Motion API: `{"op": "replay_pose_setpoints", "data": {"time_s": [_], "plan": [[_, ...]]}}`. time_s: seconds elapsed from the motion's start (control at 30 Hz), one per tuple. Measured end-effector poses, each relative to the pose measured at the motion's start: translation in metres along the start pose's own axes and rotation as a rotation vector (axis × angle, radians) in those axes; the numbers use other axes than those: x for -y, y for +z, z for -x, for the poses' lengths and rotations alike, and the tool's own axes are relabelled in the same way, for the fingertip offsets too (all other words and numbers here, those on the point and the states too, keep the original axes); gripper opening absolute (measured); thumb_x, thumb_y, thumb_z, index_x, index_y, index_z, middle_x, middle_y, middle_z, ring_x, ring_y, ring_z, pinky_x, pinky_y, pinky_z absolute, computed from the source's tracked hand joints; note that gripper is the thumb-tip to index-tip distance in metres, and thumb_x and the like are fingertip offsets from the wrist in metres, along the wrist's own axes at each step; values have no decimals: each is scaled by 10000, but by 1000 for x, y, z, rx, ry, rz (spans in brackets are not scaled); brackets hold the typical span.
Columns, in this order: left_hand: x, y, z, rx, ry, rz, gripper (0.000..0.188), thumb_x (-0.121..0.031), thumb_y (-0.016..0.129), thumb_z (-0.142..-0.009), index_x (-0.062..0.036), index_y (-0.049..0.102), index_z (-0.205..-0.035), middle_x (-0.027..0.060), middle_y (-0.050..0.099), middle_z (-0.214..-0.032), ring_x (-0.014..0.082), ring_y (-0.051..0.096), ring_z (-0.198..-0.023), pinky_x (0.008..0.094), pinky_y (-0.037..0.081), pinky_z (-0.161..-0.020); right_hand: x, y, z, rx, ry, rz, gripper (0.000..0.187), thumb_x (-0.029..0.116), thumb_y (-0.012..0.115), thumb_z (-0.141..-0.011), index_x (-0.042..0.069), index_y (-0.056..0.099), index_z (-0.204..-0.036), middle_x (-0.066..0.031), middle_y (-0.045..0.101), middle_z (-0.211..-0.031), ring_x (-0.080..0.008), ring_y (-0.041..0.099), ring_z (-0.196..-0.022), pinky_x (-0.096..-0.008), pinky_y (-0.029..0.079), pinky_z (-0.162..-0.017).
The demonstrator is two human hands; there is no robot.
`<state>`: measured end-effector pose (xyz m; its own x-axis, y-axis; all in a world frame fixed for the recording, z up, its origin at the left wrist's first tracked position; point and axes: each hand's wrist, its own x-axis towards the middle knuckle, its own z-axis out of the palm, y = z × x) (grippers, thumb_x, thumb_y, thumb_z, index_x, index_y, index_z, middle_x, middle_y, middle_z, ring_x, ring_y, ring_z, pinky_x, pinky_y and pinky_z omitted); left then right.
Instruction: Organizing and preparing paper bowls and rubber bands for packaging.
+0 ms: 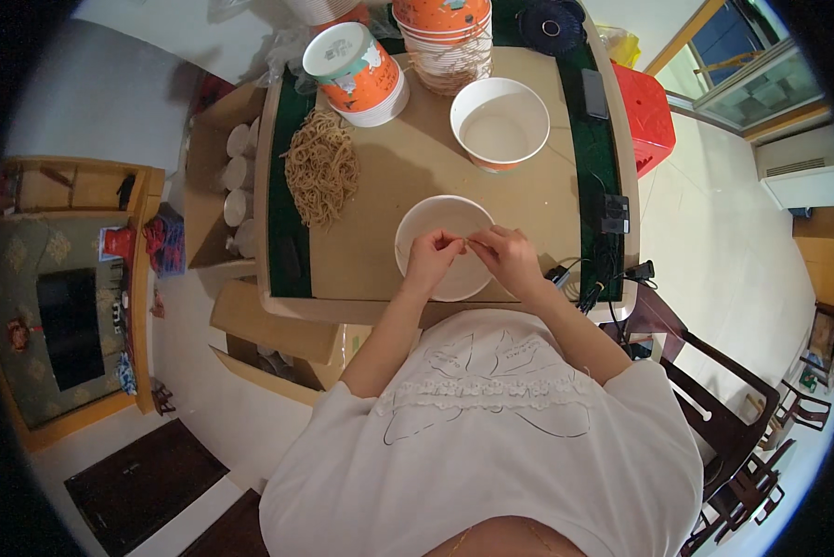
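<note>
Both my hands meet above a white round paper bowl (440,213) close to the table's front edge. My left hand (434,260) is pinched at the fingertips over the bowl's middle. Facing it, my right hand (510,260) pinches too, its fingertips almost touching the left ones. Whatever they hold between them is too small to make out. A tangled heap of thin tan strands (321,169) lies to the left. Farther back on the right stands another white paper bowl (501,125), its outside partly orange.
Nested orange-and-white paper bowls (357,84) and a taller stack (445,46) wound with tan strands stand at the back. Black cables and an adapter (615,213) lie along the right edge. Cardboard boxes (215,186) flank the table's left. A red stool (645,121) is right.
</note>
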<state>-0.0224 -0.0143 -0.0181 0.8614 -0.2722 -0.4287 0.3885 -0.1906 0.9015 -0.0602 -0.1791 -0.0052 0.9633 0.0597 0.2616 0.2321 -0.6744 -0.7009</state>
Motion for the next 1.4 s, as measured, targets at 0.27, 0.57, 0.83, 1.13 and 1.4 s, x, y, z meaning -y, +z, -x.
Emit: {"op": "replay_pose_setpoints", "data": {"time_s": [0.27,0.57,0.83,1.13,1.4], "plan": [[-1,2,0,-16,3,-1,44,-86,598,-825,-43,598,-814,13,622,-698,28,442,-488,182,330,-405,0,3,2,-69,-19,36,99,200,649,-756,125,624,-816,-20,583,-657,-206,585,-602,-348,436,-577],[2,-3,0,-50,1,-55,65,-87,605,-815,-23,608,-801,22,632,-715,49,488,-549,199,376,-479,1,0,6,-26,2,-8,84,131,630,-753,108,582,-818,-40,600,-712,-230,589,-643,-350,431,-610],[-16,3,3,56,-29,66,207,-114,613,-825,-45,638,-1018,7,641,-747,35,458,-518,176,331,-419,1,0,5,-38,-5,-19,64,89,634,-759,85,594,-809,-58,609,-732,-238,596,-654,-339,420,-593],[-20,2,4,105,-65,-61,156,-144,597,-841,-39,678,-923,10,656,-767,38,480,-549,190,364,-456,-2,3,5,-64,-39,-28,67,113,634,-763,95,601,-819,-45,597,-723,-229,572,-633,-334,403,-593],[-16,-1,2,96,42,-272,143,-104,621,-794,15,672,-855,63,667,-728,87,613,-674,224,470,-585,-4,0,7,-55,-12,7,38,121,629,-767,96,601,-775,-46,555,-704,-236,557,-621,-338,400,-601]]}}
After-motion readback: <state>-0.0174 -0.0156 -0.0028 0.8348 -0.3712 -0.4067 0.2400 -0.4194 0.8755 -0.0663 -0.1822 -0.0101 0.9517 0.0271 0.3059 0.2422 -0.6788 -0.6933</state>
